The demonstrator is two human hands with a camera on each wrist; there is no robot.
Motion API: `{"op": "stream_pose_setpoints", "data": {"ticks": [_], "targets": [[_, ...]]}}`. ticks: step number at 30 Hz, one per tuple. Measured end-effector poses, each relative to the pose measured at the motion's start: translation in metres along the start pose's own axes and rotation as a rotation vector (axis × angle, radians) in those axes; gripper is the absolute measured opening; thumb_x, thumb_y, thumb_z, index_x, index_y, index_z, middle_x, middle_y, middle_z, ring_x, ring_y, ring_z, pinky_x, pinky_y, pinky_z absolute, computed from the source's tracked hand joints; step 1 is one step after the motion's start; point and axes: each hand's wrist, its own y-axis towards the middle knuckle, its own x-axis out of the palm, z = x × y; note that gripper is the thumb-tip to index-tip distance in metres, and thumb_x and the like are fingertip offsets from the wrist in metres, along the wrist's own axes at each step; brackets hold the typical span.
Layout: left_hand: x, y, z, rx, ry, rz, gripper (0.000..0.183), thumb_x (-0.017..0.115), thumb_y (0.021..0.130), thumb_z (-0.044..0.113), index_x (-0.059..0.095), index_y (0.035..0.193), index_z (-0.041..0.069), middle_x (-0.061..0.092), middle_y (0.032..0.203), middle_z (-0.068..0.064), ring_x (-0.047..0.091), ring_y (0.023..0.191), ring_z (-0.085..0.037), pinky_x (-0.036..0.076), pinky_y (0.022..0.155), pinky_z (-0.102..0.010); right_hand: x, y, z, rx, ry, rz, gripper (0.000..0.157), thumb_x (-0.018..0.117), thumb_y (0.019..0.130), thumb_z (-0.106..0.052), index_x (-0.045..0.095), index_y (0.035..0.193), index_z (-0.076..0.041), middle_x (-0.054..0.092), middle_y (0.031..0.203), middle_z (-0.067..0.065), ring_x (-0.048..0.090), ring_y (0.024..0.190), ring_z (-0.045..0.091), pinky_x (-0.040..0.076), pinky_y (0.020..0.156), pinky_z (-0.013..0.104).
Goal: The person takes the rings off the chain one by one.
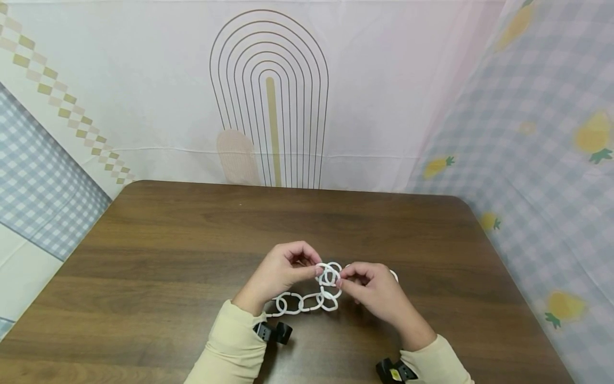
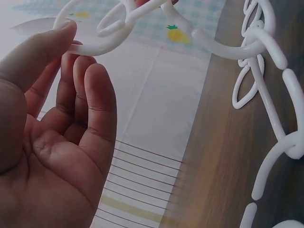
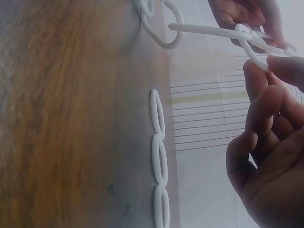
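Near the middle of the table, my left hand [image 1: 283,269] pinches a white plastic chain link [image 2: 102,50] between thumb and index finger, its other fingers bent loosely. Opposite it, my right hand [image 1: 376,292] holds a neighbouring white link [image 3: 251,56] with thumb and forefinger. Several links overlap between the two hands, raised over the table. From them, more of the white chain [image 2: 295,95] hangs down and runs left along the tabletop, passing behind the left wrist in the head view. The right hand partly hides another white link [image 1: 395,275] beyond it.
The brown wooden table [image 1: 192,229] has rounded far corners and meets a white patterned cloth [image 1: 384,96] at the back. A blue checked cloth [image 1: 537,176] hangs along the right side. In the right wrist view, a row of joined links [image 3: 155,161] lies on the table.
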Motion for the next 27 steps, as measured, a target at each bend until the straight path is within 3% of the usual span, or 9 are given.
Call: {"op": "stream_pose_setpoints", "data": {"ticks": [15,27], "targets": [[-0.0005,-0.0007,0.0007,0.003,0.035,-0.006,0.009,0.079,0.085,0.009,0.073,0.091,0.007,0.066,0.081,-0.001,0.061,0.076,-0.015,0.051,0.068,-0.024,0.0008,0.0009,-0.0006,0.042,-0.003,0.001,0.004,0.072,0.091,-0.011,0.072,0.088,-0.007,0.055,0.06,-0.004,0.05,0.049,0.008,0.043,0.044,0.024],[-0.0016,-0.0003,-0.0017,0.047,0.046,-0.016,0.008,0.079,0.085,0.007,0.073,0.091,0.006,0.064,0.079,0.001,0.058,0.074,-0.012,0.049,0.067,-0.023,-0.0009,0.0023,-0.001,0.126,0.047,-0.005,0.014,0.069,0.093,-0.011,0.071,0.094,0.003,0.06,0.068,0.014,0.051,0.049,0.011,0.041,0.047,0.024]]}}
